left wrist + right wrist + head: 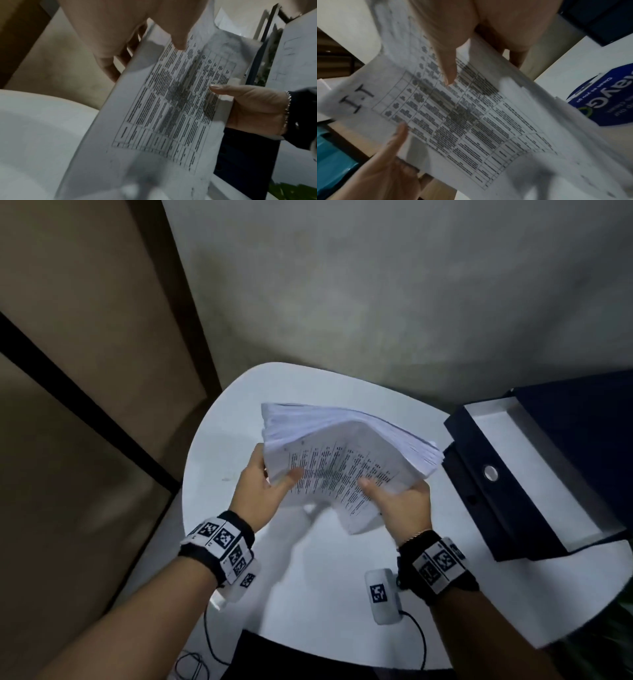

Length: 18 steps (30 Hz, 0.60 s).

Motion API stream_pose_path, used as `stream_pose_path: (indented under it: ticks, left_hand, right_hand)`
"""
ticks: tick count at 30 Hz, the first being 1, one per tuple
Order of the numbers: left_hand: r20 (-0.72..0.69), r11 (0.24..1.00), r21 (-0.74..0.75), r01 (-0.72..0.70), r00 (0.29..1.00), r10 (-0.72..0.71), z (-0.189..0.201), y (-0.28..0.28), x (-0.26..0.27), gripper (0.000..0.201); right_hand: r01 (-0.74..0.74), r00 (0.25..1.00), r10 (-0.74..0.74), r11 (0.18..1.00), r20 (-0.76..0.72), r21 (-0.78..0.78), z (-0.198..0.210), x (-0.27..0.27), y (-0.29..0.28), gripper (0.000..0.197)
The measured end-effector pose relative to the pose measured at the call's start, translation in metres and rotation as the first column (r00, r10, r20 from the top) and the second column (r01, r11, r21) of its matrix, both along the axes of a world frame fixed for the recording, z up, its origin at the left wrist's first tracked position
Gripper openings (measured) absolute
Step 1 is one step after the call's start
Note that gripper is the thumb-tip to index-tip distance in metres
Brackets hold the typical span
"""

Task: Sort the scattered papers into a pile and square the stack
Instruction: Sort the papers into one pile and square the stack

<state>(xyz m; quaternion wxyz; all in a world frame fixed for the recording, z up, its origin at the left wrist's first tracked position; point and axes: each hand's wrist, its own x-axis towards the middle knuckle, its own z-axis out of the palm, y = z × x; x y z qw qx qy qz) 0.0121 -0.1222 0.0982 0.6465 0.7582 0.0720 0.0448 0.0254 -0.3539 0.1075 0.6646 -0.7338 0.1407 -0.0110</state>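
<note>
A white round-cornered table [239, 412] carries a dark open box [520, 474] at its right edge.

Bare tabletop [236, 440] lies open left of the raised paper stack [346, 460]. A dark open box [507, 474] blocks the right side, close beside the stack.

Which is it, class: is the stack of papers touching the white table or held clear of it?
Apart. In the head view both hands, left hand and right hand, hold the stack of papers up, with the white table showing beneath it.
</note>
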Motion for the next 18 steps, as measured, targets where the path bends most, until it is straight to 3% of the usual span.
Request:
stream_pose_path:
  ticks: [2,4,6,9,10,13,15,18]
  left_hand:
    - [0.066,0.999,-0.049,0.015,0.998,-0.012,0.007,0.006,0.003,0.064]
    - [0.145,0.997,-0.079,0.007,0.989,0.005,0.026,0.008,0.008,0.049]
    - [0.242,0.997,-0.083,-0.008,0.97,0.028,0.044,0.007,0.011,0.047]
    - [0.347,0.992,-0.126,-0.028,0.935,0.07,0.061,0.001,0.013,0.074]
    - [0.368,0.99,-0.132,-0.049,0.925,0.094,0.065,-0.003,0.014,0.073]
    - [0.349,0.973,-0.161,-0.163,0.913,0.211,0.068,-0.01,0.022,0.04]
    - [0.306,0.96,-0.195,-0.203,0.917,0.256,0.07,-0.012,0.027,0.038]
    - [0.298,0.964,-0.221,-0.147,0.931,0.21,0.073,-0.012,0.03,0.045]
  right_hand:
    - [-0.032,0.999,0.032,0.999,0.033,0.019,0.004,0.001,-0.001,0.038]
    - [-0.048,0.997,0.043,0.997,0.071,0.06,0.015,0.001,-0.001,0.043]
    - [-0.04,0.989,0.024,0.993,0.144,0.11,0.03,0.001,0.001,0.052]
    - [0.0,0.96,-0.035,0.992,0.279,0.123,0.049,0.004,0.007,0.056]
    - [0.018,0.944,-0.056,0.993,0.325,0.12,0.054,0.005,0.009,0.051]
    - [0.103,0.908,-0.144,0.987,0.394,0.121,0.067,0.008,0.018,0.027]
    - [0.149,0.904,-0.197,0.977,0.38,0.154,0.069,0.011,0.02,0.016]
    - [0.176,0.9,-0.219,0.974,0.378,0.146,0.074,0.014,0.02,0.018]
